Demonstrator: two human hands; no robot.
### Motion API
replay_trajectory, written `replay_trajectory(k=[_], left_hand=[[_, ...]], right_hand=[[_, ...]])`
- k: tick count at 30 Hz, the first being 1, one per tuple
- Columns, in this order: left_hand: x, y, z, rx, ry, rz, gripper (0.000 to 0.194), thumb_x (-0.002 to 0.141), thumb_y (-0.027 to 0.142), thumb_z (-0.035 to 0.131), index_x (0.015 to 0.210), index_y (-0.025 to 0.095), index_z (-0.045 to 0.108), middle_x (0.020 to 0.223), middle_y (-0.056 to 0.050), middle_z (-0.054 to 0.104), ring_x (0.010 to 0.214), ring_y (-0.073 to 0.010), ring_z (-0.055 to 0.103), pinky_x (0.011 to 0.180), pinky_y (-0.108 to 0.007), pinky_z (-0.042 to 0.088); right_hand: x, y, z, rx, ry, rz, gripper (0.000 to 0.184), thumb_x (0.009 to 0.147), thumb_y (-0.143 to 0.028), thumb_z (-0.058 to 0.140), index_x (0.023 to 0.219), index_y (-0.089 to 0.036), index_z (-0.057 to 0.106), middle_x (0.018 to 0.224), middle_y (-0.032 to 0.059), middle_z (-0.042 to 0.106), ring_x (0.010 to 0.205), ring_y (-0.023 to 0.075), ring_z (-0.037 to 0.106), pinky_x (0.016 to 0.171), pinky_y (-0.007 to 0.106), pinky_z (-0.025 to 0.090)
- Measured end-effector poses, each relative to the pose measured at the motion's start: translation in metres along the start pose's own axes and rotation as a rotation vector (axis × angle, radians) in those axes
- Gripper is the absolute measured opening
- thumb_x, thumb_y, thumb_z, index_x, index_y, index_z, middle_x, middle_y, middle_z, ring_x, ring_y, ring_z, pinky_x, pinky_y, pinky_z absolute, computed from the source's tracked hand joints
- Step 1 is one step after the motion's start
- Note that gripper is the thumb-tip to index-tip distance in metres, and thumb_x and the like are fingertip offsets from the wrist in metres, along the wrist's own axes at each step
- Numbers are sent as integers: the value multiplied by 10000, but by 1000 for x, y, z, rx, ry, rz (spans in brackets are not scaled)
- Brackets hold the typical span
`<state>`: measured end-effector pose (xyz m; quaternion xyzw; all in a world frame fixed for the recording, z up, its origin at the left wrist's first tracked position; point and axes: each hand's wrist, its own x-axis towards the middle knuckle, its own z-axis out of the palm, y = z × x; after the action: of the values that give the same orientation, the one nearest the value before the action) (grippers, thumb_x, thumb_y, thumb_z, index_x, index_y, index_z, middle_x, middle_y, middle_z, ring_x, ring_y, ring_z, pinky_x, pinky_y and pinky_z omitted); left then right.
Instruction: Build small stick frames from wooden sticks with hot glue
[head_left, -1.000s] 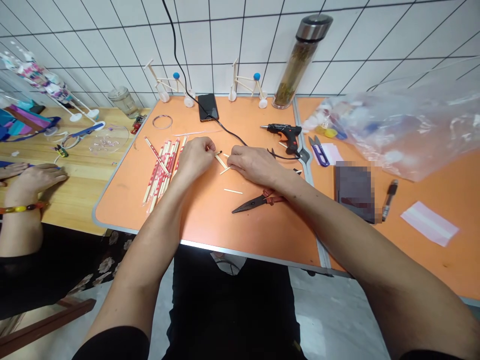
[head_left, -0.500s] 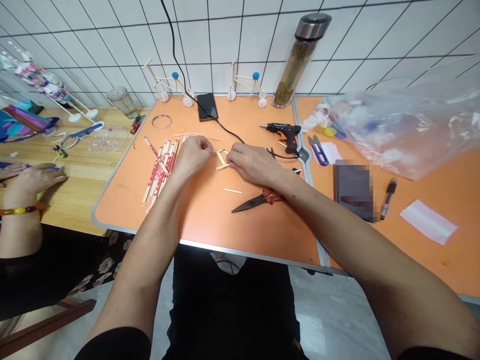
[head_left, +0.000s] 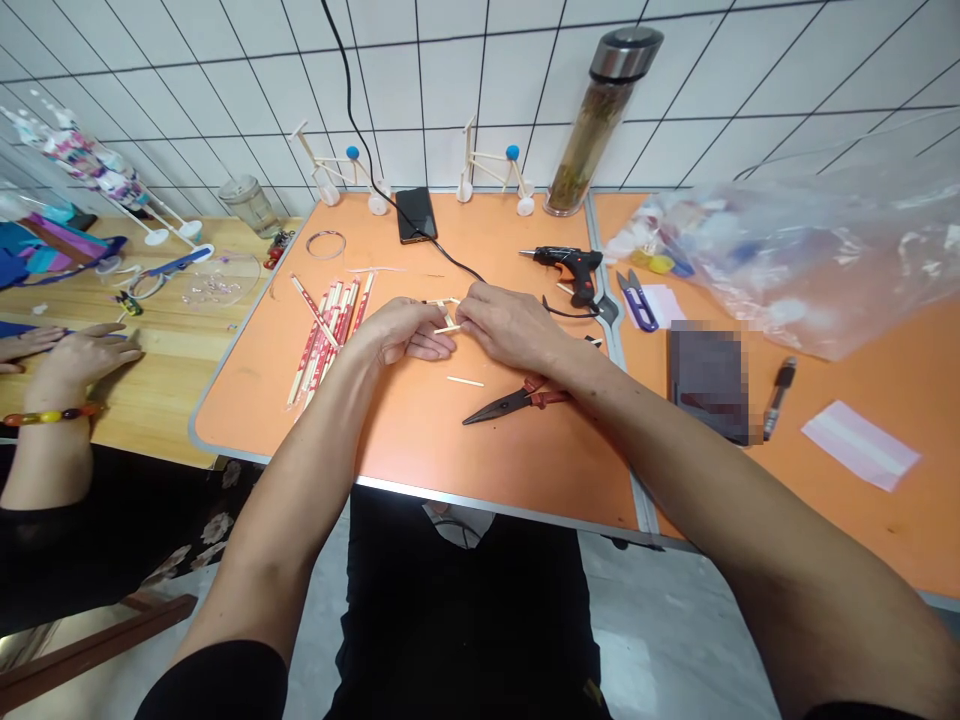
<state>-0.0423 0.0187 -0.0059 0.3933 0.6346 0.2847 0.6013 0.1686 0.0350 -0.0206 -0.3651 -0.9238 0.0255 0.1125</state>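
Note:
A small frame of thin wooden sticks (head_left: 448,329) is between my two hands, its ends hidden by fingers. My left hand (head_left: 409,332) is turned palm inward, its thumb and fingers closed about the frame's left side. From the right, my right hand (head_left: 504,325) grips the same frame with bent fingers. Below them a short loose stick (head_left: 466,381) lies on the orange table (head_left: 420,440). Pliers with red handles (head_left: 506,404) rest under my right wrist, jaws pointing left. Left of my left hand lie several wooden chopsticks in red-patterned wrappers (head_left: 324,335).
Two stick bicycles with blue balls (head_left: 491,165) stand by the wall near a phone (head_left: 415,214) and a tall tea bottle (head_left: 600,120). A black glue gun (head_left: 566,265), purple snips (head_left: 638,302) and a plastic bag (head_left: 825,250) are rightward. Another person's hand (head_left: 82,355) rests at left.
My left hand has come down and turned its palm inward, closing on the stick frame's left side. The right hand stays at the frame, nearly unmoved.

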Motion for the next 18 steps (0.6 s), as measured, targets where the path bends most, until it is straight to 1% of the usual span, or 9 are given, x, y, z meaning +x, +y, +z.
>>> replay_trajectory(k=[2, 4, 7, 10, 12, 15, 18], left_hand=[[3, 0, -2, -93, -72, -29, 155, 915, 233, 725, 935, 113, 821, 846, -225, 850, 676, -244, 829, 665, -272, 669], [5, 0, -3, -162, -137, -64, 187, 966, 253, 703, 981, 115, 828, 851, -204, 856, 685, -227, 835, 659, -244, 667], [5, 2, -3, -222, -184, -98, 192, 1001, 242, 683, 1010, 117, 829, 873, -176, 866, 701, -201, 839, 668, -215, 668], [3, 2, -2, -243, -188, -58, 126, 990, 150, 691, 977, 111, 809, 915, -176, 873, 711, -194, 844, 672, -211, 671], [2, 1, -1, -253, -191, -14, 107, 978, 85, 689, 945, 104, 789, 919, -182, 871, 704, -196, 843, 679, -223, 678], [3, 0, 0, -308, -176, 43, 114, 961, 35, 678, 921, 99, 763, 913, -191, 864, 726, -221, 852, 722, -269, 696], [5, -2, 4, -402, -114, 87, 132, 949, 16, 664, 885, 117, 722, 915, -190, 862, 787, -238, 865, 831, -326, 711]], right_hand=[[0, 0, -3, 0, -8, 7, 290, 1149, -241, 480, 1232, -169, 748, 1252, 155, 729, 1020, 281, 647, 676, 372, 257], [-1, 1, -5, -17, -2, 2, 290, 1147, -236, 480, 1229, -170, 751, 1248, 156, 727, 1020, 283, 646, 673, 370, 252], [-2, 2, -8, -62, 7, -22, 292, 1145, -232, 481, 1238, -170, 751, 1253, 159, 723, 1000, 281, 640, 666, 373, 237], [-2, 2, -11, -100, -4, -29, 287, 1134, -226, 495, 1241, -167, 755, 1258, 163, 721, 988, 284, 637, 661, 377, 227], [-2, 2, -13, -101, 12, -29, 288, 1128, -226, 502, 1238, -169, 763, 1242, 161, 721, 989, 284, 637, 665, 374, 234], [-4, 3, -13, -44, 120, -19, 317, 1122, -212, 489, 1277, -178, 763, 1238, 156, 725, 1006, 280, 642, 693, 365, 286], [-7, 4, -14, 74, 230, 32, 349, 1113, -195, 456, 1268, -193, 769, 1250, 150, 745, 1022, 276, 657, 738, 360, 360]])
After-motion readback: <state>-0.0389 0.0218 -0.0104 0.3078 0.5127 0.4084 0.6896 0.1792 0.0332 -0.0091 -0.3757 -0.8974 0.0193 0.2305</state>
